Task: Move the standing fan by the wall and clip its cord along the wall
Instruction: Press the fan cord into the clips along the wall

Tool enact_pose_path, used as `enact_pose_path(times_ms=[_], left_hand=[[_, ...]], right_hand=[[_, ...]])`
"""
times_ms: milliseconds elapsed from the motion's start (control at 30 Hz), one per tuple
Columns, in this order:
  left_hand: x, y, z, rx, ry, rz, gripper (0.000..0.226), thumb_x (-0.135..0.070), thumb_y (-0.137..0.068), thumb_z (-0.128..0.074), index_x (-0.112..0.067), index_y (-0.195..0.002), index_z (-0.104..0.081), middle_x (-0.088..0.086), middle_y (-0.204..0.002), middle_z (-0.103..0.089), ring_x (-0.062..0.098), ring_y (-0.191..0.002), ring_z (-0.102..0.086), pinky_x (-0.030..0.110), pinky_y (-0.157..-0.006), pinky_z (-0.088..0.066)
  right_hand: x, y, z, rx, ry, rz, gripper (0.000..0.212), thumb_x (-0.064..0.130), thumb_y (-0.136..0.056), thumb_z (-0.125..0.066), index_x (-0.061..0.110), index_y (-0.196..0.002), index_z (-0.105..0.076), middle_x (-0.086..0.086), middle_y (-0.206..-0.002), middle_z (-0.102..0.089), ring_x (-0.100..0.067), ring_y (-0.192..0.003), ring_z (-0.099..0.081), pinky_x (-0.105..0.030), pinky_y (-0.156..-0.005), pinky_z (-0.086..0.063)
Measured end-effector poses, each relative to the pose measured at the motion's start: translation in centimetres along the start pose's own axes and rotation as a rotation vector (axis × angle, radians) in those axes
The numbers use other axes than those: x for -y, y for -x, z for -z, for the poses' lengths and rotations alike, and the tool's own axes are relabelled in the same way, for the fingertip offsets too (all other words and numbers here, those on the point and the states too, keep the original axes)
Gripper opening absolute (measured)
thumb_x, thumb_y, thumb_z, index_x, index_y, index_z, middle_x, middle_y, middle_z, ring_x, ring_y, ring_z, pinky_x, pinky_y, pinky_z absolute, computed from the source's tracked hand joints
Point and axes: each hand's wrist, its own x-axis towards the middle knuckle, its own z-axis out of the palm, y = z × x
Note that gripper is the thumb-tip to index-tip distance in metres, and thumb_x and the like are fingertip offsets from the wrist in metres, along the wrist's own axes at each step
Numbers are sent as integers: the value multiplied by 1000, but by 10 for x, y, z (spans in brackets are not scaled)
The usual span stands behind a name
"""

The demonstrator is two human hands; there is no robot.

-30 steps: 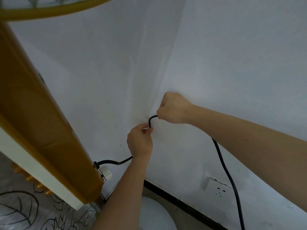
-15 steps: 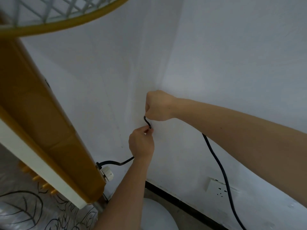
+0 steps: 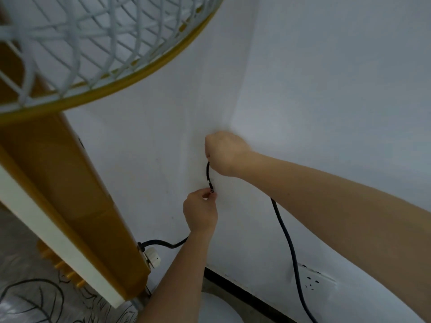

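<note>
A: Left hand (image 3: 200,212): fingers pinched shut on the black cord (image 3: 210,177), low on the white wall (image 3: 326,89).

B: Right hand (image 3: 224,153): fisted around the same cord just above; a short taut run between both. Cord then drops past the wall socket (image 3: 312,279).

A: Fan (image 3: 70,194): yellow column at left, beside the wall, grille (image 3: 93,43) overhead. Cord exits near its base.
</note>
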Motion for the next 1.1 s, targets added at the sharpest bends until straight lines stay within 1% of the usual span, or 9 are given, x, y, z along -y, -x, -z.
enact_pose_path(times_ms=[67, 167, 267, 367, 467, 567, 767, 900, 1100], left_hand=[[-6, 1, -2, -40, 84, -10, 29, -12, -84, -68, -31, -64, -61, -18, -62, -54, 6, -61, -50, 21, -67, -40], [-13, 1, -4, -138, 194, 11, 8, -16, -84, -70, -17, -89, -76, -17, -77, -64, 0, -68, -58, 3, -64, -40], [-12, -4, -6, -184, 200, -9, 18, -15, -83, -70, -7, -98, -75, -10, -82, -66, 3, -71, -62, -3, -61, -40], [-12, -7, -9, -195, 183, -27, 11, -10, -82, -70, -5, -89, -77, -9, -69, -67, -5, -57, -54, 5, -58, -40], [-11, -9, -9, -199, 188, -8, 10, -9, -81, -71, -5, -88, -77, -17, -64, -59, -10, -54, -52, -2, -56, -37], [-11, -10, -7, -201, 185, 9, 13, -10, -81, -72, -5, -92, -77, -11, -71, -63, -10, -58, -53, -7, -56, -35], [-12, -10, -7, -208, 182, 57, 16, -13, -81, -72, -6, -95, -75, 8, -91, -75, 9, -74, -59, 18, -75, -43], [-13, -9, -8, -223, 189, 80, 16, -13, -81, -71, -6, -94, -75, 7, -90, -74, 10, -75, -59, 18, -74, -43], [-21, -7, -8, -222, 185, 113, 15, -14, -83, -70, -6, -95, -74, 0, -83, -67, 9, -72, -57, 18, -71, -41]], right_hand=[[-4, 4, 1, 0, 8, -4, 24, -1, -85, -50, 6, -106, -60, -15, -110, -61, -29, -87, -57, -29, -65, -39], [-8, 8, 3, 5, 33, 3, 24, 0, -85, -52, 6, -107, -60, -15, -112, -61, -31, -98, -59, -29, -66, -39], [-9, 12, 6, 25, 66, -10, 12, -3, -81, -51, 7, -77, -56, -11, -82, -57, -34, -80, -57, -27, -55, -36], [-11, 15, 8, 32, 83, -17, 37, -7, -76, -48, 15, -54, -28, -3, -58, -31, -30, -66, -42, -27, -46, -23], [-11, 19, 12, 19, 89, 16, 16, -6, -77, -49, 8, -75, -56, -13, -79, -56, -38, -78, -55, -28, -56, -36], [-11, 21, 14, 3, 131, 32, 26, -5, -80, -50, 5, -101, -61, -18, -104, -62, -37, -92, -61, -33, -67, -44], [-22, 28, 23, 144, -91, -125, 27, 7, -86, -50, 7, -60, -46, -9, -63, -49, -29, -70, -51, -28, -58, -41], [-37, 49, 26, 213, -185, -147, 28, 15, -87, -50, 6, -104, -71, -10, -103, -73, -27, -92, -66, -36, -82, -55], [-64, 83, 22, 249, -338, -240, 44, 5, -88, -42, 24, -120, -64, -5, -59, -59, -17, -34, -53, -18, -34, -44]])
